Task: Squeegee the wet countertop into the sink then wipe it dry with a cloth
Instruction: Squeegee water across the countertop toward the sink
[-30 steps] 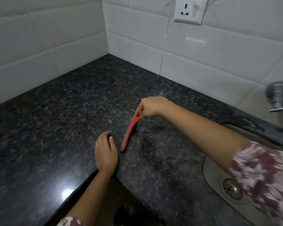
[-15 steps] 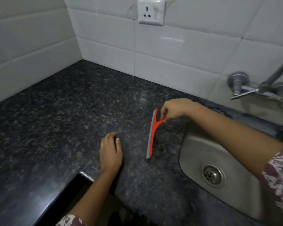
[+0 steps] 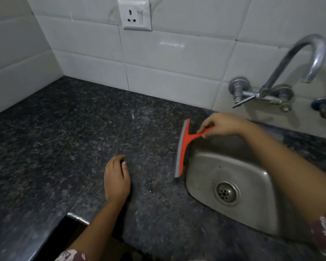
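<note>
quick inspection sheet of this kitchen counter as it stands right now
surface: dark speckled granite countertop, a few water streaks in front of the sink.
job's things: orange squeegee with grey blade, blade edge down on the countertop at the rim of the stainless steel sink; no cloth seen.
clutter: nothing seen.
hands: right hand pinches the squeegee handle; left hand rests on the countertop, holding nothing.
cables: nothing seen.
surroundings: white tiled wall, white wall socket, chrome wall tap above the sink.
</note>
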